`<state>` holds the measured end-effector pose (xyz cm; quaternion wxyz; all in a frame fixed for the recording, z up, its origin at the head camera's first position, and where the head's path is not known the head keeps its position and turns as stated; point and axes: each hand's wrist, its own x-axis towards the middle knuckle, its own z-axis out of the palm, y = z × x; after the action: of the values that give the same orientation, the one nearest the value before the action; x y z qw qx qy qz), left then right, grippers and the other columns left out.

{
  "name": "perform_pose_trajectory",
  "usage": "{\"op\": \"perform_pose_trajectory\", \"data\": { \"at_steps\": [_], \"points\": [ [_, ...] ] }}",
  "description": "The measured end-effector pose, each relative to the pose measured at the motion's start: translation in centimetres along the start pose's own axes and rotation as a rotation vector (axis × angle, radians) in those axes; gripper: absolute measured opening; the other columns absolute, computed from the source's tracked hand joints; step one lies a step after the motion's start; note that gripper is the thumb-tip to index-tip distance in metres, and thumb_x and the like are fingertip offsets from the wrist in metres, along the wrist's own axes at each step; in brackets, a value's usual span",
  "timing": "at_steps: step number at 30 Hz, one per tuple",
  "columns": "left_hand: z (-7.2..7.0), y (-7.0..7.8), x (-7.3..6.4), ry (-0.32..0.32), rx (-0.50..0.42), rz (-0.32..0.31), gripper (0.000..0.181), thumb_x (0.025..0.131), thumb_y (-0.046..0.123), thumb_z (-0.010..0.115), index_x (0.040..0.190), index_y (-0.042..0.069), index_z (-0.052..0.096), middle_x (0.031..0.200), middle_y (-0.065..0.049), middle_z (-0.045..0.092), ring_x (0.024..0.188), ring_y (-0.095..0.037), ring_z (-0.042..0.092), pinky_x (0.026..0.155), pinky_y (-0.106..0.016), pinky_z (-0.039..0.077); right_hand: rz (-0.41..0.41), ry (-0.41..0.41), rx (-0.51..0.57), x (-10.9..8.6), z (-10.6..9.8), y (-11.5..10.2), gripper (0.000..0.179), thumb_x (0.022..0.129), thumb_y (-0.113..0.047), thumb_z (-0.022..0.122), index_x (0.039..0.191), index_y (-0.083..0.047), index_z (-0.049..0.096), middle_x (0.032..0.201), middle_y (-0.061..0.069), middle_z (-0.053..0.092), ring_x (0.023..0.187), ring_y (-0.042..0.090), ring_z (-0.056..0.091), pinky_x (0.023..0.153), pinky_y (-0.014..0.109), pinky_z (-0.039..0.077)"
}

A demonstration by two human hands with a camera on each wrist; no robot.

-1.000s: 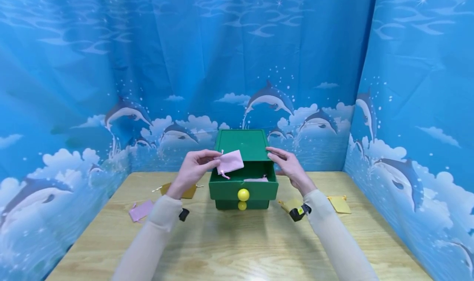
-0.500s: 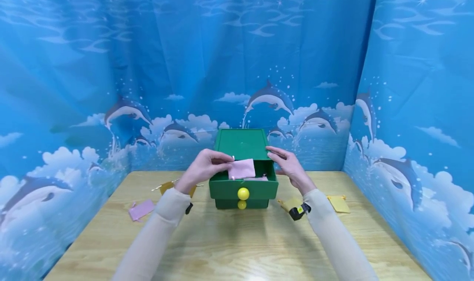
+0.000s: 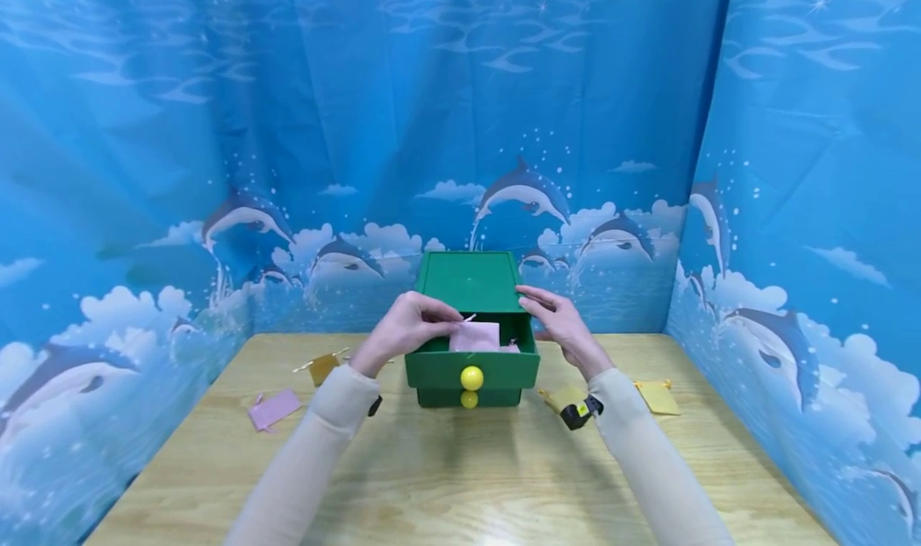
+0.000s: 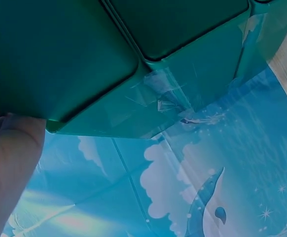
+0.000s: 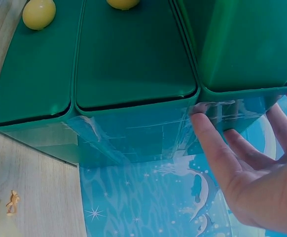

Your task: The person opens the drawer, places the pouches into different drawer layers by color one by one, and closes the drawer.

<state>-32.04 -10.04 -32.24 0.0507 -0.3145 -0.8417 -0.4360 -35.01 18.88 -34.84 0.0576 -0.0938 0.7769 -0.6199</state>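
Observation:
A green drawer cabinet (image 3: 471, 278) has its top drawer (image 3: 446, 368) pulled out. My left hand (image 3: 403, 330) pinches a pink drawstring pouch (image 3: 476, 336) by its corner, inside the drawer opening. Behind the drawer front shows part of another pink pouch (image 3: 514, 348). My right hand (image 3: 564, 330) touches the cabinet's right side with its fingers extended. In the right wrist view, the fingertips of the right hand (image 5: 262, 173) lie against the taped side wall. The left wrist view catches only part of the left hand (image 4: 10, 168) at the drawer's edge; the pouch is hidden there.
On the left of the wooden table (image 3: 460, 482) lie a lilac pouch (image 3: 276, 409) and a brown-gold pouch (image 3: 324, 369). Pale yellow pouches lie right of the cabinet, one near the wrist (image 3: 564, 398), one farther right (image 3: 658, 397). A dolphin-print curtain (image 3: 460, 130) encloses the table.
My left hand has moved right and down, bringing the pink pouch from above the drawer's left side into the drawer opening. The right hand has stayed at the cabinet's side.

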Motion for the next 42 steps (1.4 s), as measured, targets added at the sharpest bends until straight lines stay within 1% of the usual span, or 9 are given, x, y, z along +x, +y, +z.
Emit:
{"op": "perform_pose_trajectory", "data": {
  "at_steps": [6,12,15,18,24,29,34,37,42],
  "points": [
    [0.0,0.1,0.3,-0.043,0.040,-0.004,0.014,0.089,0.012,0.073,0.102,0.012,0.078,0.099,-0.004,0.076,0.086,-0.011,0.070,0.078,-0.026,0.058,-0.011,-0.006,-0.016,-1.8,0.5,-1.9,0.050,0.101,-0.035,0.054,0.148,-0.020,0.045,0.157,0.012,0.035,0.144,0.037,0.033,0.106,0.059,0.041],
    [-0.1,0.2,0.5,-0.077,0.087,0.006,0.016,0.090,0.013,0.071,0.105,0.013,0.078,0.100,-0.002,0.076,0.091,-0.012,0.070,0.082,-0.029,0.058,-0.017,-0.012,-0.013,-1.8,0.5,-1.9,0.050,0.102,-0.034,0.052,0.149,-0.020,0.044,0.158,0.012,0.033,0.144,0.037,0.032,0.106,0.059,0.041],
    [0.0,0.3,0.6,-0.069,0.114,0.004,0.016,0.090,0.014,0.071,0.105,0.012,0.078,0.101,-0.002,0.076,0.092,-0.012,0.070,0.083,-0.029,0.058,-0.009,-0.016,-0.002,-1.7,0.4,-1.8,0.050,0.102,-0.034,0.052,0.149,-0.020,0.044,0.158,0.011,0.034,0.145,0.036,0.031,0.106,0.059,0.041],
    [0.2,0.3,0.6,-0.054,0.114,-0.005,0.019,0.090,0.014,0.071,0.107,0.008,0.076,0.102,-0.005,0.076,0.093,-0.014,0.071,0.082,-0.028,0.058,-0.010,-0.025,0.008,-1.7,0.3,-1.8,0.050,0.102,-0.035,0.052,0.149,-0.021,0.044,0.158,0.011,0.033,0.145,0.035,0.030,0.107,0.059,0.040],
    [0.2,0.2,0.4,-0.023,0.041,-0.050,0.022,0.089,0.011,0.072,0.110,0.004,0.075,0.103,-0.006,0.075,0.091,-0.015,0.071,0.076,-0.025,0.058,-0.004,-0.032,0.008,-1.6,0.3,-1.8,0.050,0.102,-0.036,0.052,0.149,-0.022,0.043,0.158,0.010,0.032,0.146,0.035,0.029,0.107,0.058,0.041],
    [0.1,-0.1,0.3,-0.009,0.006,-0.014,0.022,0.089,0.012,0.072,0.109,0.003,0.075,0.102,-0.006,0.075,0.088,-0.013,0.070,0.075,-0.025,0.058,-0.008,-0.023,-0.004,-1.8,0.3,-1.9,0.050,0.102,-0.035,0.052,0.149,-0.021,0.043,0.158,0.011,0.033,0.145,0.036,0.030,0.106,0.058,0.041],
    [0.1,-0.2,0.1,0.028,-0.017,0.031,0.022,0.088,0.014,0.074,0.107,0.002,0.075,0.098,-0.006,0.075,0.083,-0.013,0.069,0.074,-0.026,0.058,-0.010,-0.023,-0.009,-1.8,0.4,-1.9,0.050,0.102,-0.035,0.052,0.149,-0.021,0.044,0.158,0.011,0.034,0.145,0.036,0.031,0.106,0.058,0.041],
    [0.0,-0.3,-0.1,0.061,-0.054,0.051,0.022,0.088,0.015,0.074,0.105,0.001,0.075,0.095,-0.006,0.075,0.079,-0.016,0.069,0.073,-0.032,0.059,-0.009,-0.023,-0.007,-1.4,0.3,-1.4,0.050,0.102,-0.035,0.052,0.149,-0.021,0.044,0.158,0.011,0.033,0.145,0.036,0.031,0.106,0.059,0.041],
    [-0.3,-0.4,-0.5,0.128,-0.139,0.077,0.020,0.088,0.017,0.074,0.100,0.001,0.076,0.089,-0.008,0.074,0.073,-0.035,0.068,0.071,-0.050,0.058,-0.007,-0.017,0.008,0.0,-0.1,0.1,0.052,0.100,-0.040,0.054,0.149,-0.025,0.044,0.158,0.009,0.034,0.145,0.035,0.031,0.106,0.059,0.041]
  ]
}}
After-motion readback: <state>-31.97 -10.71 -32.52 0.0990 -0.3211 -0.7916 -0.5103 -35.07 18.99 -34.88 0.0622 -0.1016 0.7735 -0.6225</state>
